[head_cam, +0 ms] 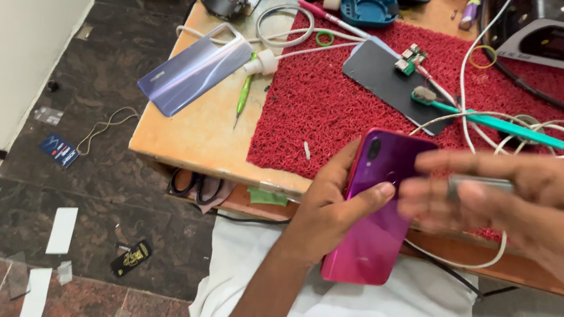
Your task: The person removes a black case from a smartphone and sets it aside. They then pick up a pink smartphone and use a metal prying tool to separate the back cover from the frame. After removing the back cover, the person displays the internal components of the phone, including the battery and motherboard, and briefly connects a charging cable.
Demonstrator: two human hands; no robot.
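Left hand curled in a grip; right hand blurred, fingers extended.

**Phone and thin tool in hand**

A purple-to-magenta gradient phone, glossy back facing up, is held tilted above the lap at the bench's near edge. A slim grey metal tool, motion-blurred, lies roughly level just over its upper right corner.

A light wooden table carries a red textured mat — beside it a blue-violet phone back cover. On the mat lie a dark cover and teal toothbrush.
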